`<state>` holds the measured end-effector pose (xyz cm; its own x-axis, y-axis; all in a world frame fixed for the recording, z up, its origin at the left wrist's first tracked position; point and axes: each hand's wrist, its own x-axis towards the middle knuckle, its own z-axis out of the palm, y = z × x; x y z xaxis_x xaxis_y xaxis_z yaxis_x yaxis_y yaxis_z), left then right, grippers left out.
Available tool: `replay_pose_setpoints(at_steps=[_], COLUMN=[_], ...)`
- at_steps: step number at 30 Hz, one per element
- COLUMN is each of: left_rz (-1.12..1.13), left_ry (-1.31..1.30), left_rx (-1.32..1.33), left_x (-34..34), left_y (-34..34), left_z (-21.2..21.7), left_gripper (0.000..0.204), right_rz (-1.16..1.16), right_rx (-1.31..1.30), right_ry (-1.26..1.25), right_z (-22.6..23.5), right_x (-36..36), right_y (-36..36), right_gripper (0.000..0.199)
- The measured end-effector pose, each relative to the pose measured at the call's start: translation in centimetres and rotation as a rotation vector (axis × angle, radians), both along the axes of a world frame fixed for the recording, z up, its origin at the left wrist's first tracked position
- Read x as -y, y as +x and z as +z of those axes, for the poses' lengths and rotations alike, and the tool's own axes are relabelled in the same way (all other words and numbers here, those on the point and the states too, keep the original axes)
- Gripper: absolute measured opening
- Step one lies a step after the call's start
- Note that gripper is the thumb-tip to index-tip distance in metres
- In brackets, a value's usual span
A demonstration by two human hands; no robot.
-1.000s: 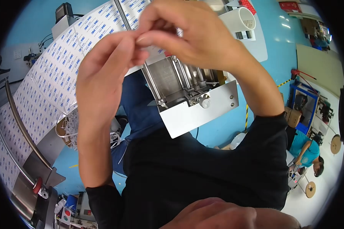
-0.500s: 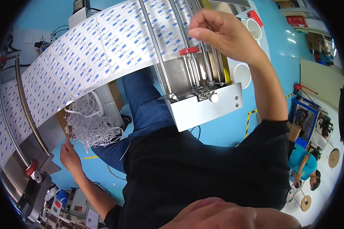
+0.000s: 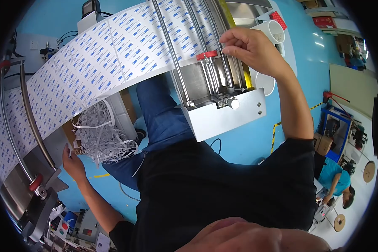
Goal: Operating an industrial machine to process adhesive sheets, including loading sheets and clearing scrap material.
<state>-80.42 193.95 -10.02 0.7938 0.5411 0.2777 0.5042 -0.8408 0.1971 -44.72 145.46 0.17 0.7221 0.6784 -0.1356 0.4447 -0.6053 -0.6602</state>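
Currently, taking the wide printed label web (image 3: 96,63) as landmark: at its lower left edge, the left hand (image 3: 72,161) hangs low beside the tangle of white trim strips (image 3: 103,140) under the web; fingers loosely curled, touching or nearly touching the strips, can't tell if anything is actually gripped. Curved steel guide rail with red stopper (image 3: 34,182) sits further left of that hand, along the web's outer edge. Right of the web, steel guide rods (image 3: 176,59) run down to the grey end bracket (image 3: 226,117). The right hand (image 3: 252,48) is up at the rods, just right of the red clamp collar (image 3: 206,54), thumb and fingertips pinched together, apparently on a rod or thin strip; too small to confirm. White cups (image 3: 275,31) sit beyond it. Looks like the step is setting a guide on the rods while managing waste trim. Next move likely needs a fine sideways nudge, keeping fingers off the web.
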Motion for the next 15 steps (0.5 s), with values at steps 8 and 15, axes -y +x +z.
replay_pose_setpoints(at_steps=[8,15], left_rz=[0.141,0.436], left_ry=[-0.013,-0.201], left_rx=[-0.209,-0.324], left_x=[0.7,-0.2], left_y=[1.2,2.4], left_z=[0.4,0.3], left_gripper=[0.022,0.028], right_rz=[-0.031,-0.062], right_rx=[-0.054,-0.111], right_ry=[-0.018,0.024], right_z=[0.2,0.0], right_x=[-0.3,-0.1], right_y=[-0.1,-0.2], right_gripper=[0.022,0.021])
